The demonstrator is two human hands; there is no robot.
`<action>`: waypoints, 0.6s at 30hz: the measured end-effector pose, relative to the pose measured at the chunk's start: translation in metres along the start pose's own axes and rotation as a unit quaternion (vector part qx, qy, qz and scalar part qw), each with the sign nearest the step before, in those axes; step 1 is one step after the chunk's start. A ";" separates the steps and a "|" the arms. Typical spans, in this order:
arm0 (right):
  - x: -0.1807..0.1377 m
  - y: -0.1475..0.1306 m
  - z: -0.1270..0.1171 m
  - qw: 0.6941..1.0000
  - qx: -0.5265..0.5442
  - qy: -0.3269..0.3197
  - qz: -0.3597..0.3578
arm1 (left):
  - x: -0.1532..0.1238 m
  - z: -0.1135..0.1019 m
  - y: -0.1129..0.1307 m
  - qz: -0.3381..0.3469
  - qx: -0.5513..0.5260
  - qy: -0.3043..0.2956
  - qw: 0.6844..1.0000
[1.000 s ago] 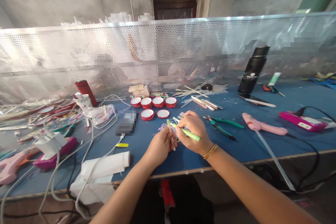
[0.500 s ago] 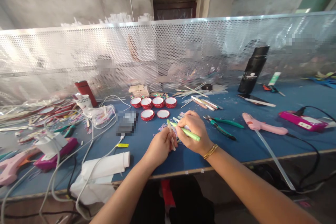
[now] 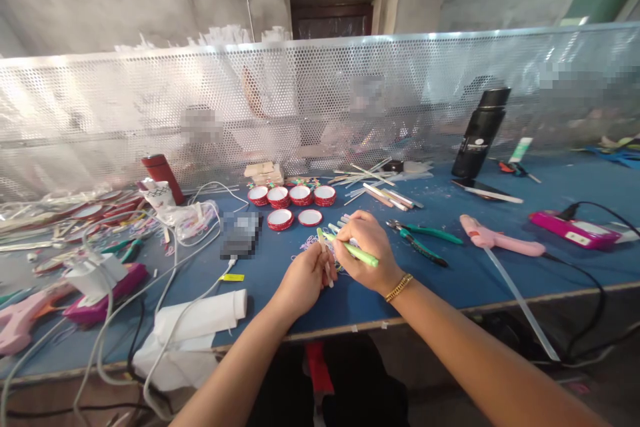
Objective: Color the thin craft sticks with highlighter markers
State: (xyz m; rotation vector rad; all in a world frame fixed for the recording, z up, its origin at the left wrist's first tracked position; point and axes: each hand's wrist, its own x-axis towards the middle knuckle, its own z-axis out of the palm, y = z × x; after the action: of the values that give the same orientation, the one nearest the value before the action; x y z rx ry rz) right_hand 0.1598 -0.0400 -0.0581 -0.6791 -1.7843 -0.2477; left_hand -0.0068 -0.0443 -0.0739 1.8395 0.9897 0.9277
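Near the table's front edge, my left hand [image 3: 304, 277] pinches a thin, pale flat stick [image 3: 329, 275] that looks green at its upper end. My right hand [image 3: 369, 250] grips a light green marker pen [image 3: 363, 255] like a writing tool, its tip at or very near the stick's upper part; whether it touches cannot be made out. Under and behind the fingers lies a tangle of thin pastel loops [image 3: 309, 245], partly hidden. Several pale pens [image 3: 344, 220] show just beyond my right hand.
Red-rimmed white round pieces [image 3: 301, 194] stand in stacks ahead. Cutting pliers [image 3: 423, 245], a pink glue gun [image 3: 500, 240] and a black bottle [image 3: 480, 137] are on the right. To the left lie a phone [image 3: 241, 237], a white roll [image 3: 205, 313] and tangled cables. A perforated metal screen [image 3: 320, 100] runs behind.
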 end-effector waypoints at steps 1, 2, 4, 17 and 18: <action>0.000 0.000 0.000 1.000 0.000 0.002 0.001 | 0.000 0.000 0.000 0.002 -0.002 -0.001 1.000; 0.000 0.000 0.000 1.000 0.000 0.003 0.002 | 0.000 0.000 0.000 0.003 -0.004 -0.002 1.000; 0.000 0.001 0.000 1.000 0.002 0.004 0.003 | 0.001 0.000 0.000 0.001 -0.006 -0.004 1.000; 0.001 -0.003 0.000 1.000 0.001 -0.025 0.003 | 0.000 -0.001 0.000 0.020 0.001 -0.001 1.000; 0.001 -0.003 0.000 1.000 0.002 -0.025 0.001 | 0.000 -0.001 0.000 0.023 0.003 -0.002 1.000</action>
State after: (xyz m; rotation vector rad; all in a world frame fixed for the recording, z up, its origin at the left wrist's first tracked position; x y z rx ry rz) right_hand 0.1579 -0.0420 -0.0572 -0.6907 -1.8307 -0.2276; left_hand -0.0074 -0.0441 -0.0738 1.8758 0.9534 0.9493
